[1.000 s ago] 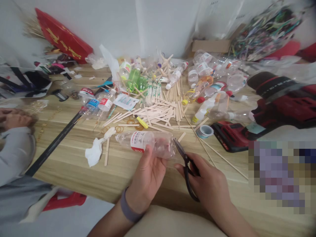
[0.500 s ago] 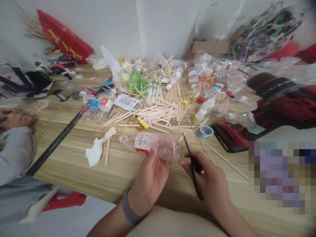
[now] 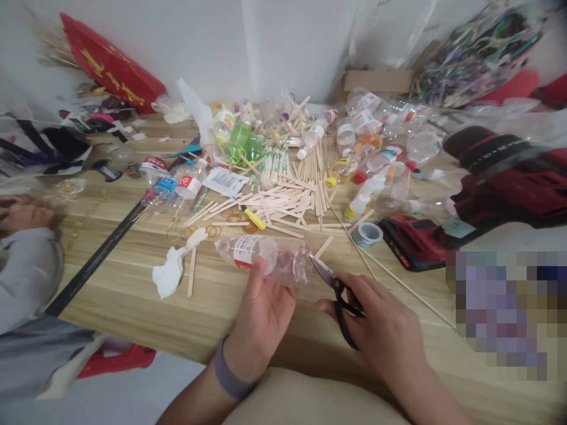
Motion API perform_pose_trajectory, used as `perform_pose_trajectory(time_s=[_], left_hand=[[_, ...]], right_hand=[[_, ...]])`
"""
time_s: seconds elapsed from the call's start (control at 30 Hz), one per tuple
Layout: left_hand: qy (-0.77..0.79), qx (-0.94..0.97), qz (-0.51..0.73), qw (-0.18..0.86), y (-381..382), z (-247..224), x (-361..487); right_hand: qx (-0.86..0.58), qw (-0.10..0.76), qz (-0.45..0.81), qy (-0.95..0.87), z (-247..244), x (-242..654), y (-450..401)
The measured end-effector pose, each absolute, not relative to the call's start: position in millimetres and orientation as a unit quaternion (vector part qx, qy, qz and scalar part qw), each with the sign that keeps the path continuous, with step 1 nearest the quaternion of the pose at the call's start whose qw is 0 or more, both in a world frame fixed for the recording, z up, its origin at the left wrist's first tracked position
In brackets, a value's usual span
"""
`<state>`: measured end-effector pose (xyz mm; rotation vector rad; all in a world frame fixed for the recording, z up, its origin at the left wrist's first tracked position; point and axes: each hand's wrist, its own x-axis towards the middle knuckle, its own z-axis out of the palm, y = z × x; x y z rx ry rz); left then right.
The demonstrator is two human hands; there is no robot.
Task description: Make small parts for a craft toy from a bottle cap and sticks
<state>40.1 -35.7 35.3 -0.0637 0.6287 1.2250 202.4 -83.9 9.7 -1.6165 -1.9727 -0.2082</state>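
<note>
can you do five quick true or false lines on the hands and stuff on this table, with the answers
1. The left hand holds a clear plastic bottle. True.
2. The right hand is holding nothing. False: the right hand holds scissors.
3. The wristband is on the left wrist. True.
4. The crumpled white tissue lies to the right of the clear plastic bottle in the picture. False: the crumpled white tissue lies to its left.
5. Flat wooden sticks lie in a pile beyond the clear plastic bottle. True.
</note>
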Motion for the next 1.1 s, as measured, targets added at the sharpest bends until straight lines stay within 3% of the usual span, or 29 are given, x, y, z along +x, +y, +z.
perform_pose_trajectory(time_s=[0.8, 1.1], left_hand=[[0.288, -0.009, 0.565, 0.773, -37.4, 33.2, 42.3], [0.276, 0.000, 0.566, 0.777, -41.5, 30.9, 43.3]], right_hand=[[-0.600, 0.284, -0.077, -0.744, 14.8, 200.2, -82.1], [-0.618, 0.319, 0.013, -0.718, 14.4, 197.4, -83.7]])
